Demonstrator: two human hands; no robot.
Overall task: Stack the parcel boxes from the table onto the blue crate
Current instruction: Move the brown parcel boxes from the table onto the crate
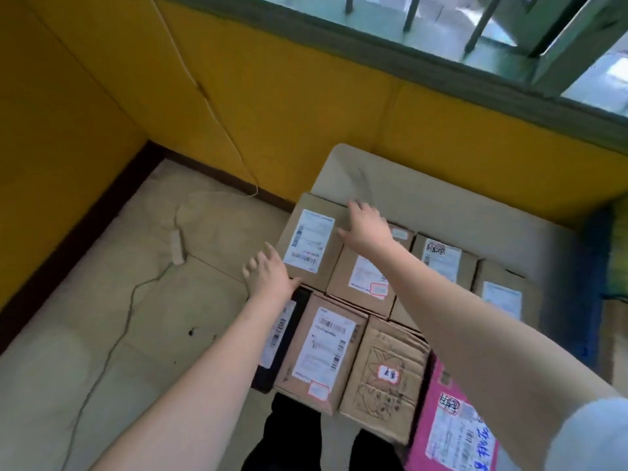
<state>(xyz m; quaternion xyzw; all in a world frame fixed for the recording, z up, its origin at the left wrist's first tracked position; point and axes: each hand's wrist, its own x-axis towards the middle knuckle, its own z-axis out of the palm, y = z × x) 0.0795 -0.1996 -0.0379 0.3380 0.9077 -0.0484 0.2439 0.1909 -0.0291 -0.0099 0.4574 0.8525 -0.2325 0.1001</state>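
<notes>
seven brown boxes [311,246]; one pink box [452,426]

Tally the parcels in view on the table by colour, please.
Brown cardboard boxes: 7 (far-left box between left hand and right hand, and an edge at)
Black parcel: 1
Pink parcel: 1
Total: 9

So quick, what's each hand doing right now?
Left hand: open, fingers spread, at the near left corner of the far-left box.
Right hand: open, flat on its far right edge.
</notes>
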